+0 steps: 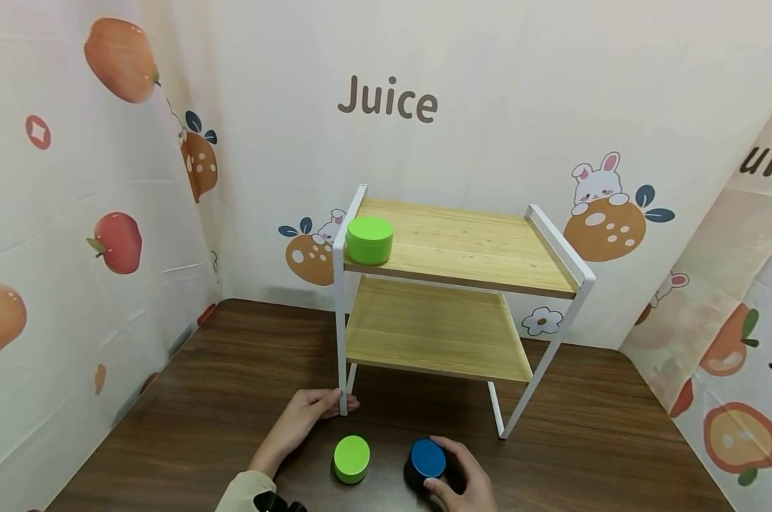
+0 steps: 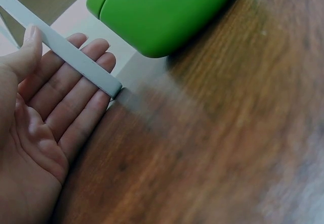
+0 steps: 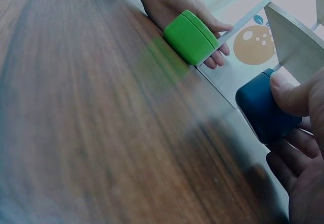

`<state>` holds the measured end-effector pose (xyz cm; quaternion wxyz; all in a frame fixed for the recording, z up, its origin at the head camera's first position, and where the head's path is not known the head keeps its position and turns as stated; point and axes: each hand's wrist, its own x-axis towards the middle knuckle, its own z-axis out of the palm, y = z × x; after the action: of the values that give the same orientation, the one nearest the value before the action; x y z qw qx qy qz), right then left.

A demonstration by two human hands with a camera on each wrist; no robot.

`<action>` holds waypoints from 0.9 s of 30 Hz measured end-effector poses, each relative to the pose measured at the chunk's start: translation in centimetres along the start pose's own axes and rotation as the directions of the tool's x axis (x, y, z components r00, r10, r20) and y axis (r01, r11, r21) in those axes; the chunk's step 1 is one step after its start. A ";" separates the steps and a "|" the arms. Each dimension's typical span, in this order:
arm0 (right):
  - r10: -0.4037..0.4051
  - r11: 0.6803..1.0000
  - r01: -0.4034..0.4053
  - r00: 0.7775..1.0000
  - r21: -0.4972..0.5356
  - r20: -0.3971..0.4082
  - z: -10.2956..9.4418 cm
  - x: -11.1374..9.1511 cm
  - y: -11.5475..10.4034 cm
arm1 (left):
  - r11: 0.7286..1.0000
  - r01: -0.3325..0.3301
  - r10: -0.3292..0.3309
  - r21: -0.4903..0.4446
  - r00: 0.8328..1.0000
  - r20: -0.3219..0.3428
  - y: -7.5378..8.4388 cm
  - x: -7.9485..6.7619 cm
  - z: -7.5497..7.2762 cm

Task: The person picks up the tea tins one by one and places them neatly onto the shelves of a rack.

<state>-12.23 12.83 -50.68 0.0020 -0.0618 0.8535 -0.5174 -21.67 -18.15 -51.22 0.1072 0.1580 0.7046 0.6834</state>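
Observation:
A two-tier shelf with wooden boards and a white frame stands on the brown table. My left hand holds its front left leg near the bottom, thumb against the leg and fingers extended behind it. My right hand grips a round blue lidded container by its sides, thumb on the near side and fingers on the far side. Between the hands sits a round green lidded container, touched by neither. Another, larger-looking green container rests on the top board's front left corner.
A light curtain printed with fruit and rabbits hangs behind the shelf and along both sides. The dark wooden table extends to either side of the shelf. Its lower board sits below the top one.

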 end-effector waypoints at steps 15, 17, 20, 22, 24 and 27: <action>0.009 1.000 -0.010 1.000 0.013 0.016 0.0 -0.2 -0.2 | 1.000 -0.020 0.020 0.003 1.000 -0.002 -0.1 0.2 -0.1; 0.019 1.000 -0.019 1.000 0.007 0.022 -0.1 -0.2 -0.3 | 1.000 -0.021 0.021 0.010 1.000 0.001 -0.2 0.1 -0.1; 0.031 1.000 -0.031 0.999 -0.001 0.027 -0.2 -0.3 -0.4 | 0.999 -0.026 0.026 0.020 1.000 0.010 -0.1 0.0 -0.1; 0.026 1.000 -0.026 1.000 -0.002 0.017 -0.1 -0.3 -0.4 | 0.999 -0.028 0.028 0.019 1.000 0.012 -0.1 0.0 -0.1; 0.041 0.999 -0.041 0.999 0.010 0.005 0.0 -0.3 -0.5 | 0.999 -0.033 0.032 0.021 0.999 0.012 -0.1 0.0 -0.1; 0.025 1.000 -0.025 0.999 0.004 -0.030 0.1 -0.3 -0.6 | 0.999 -0.024 0.024 0.024 1.000 0.004 0.0 0.0 -0.1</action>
<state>-11.91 12.50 -50.21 -0.0042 -0.0431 0.8531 -0.5199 -21.71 -18.23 -51.22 0.0986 0.1689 0.7106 0.6759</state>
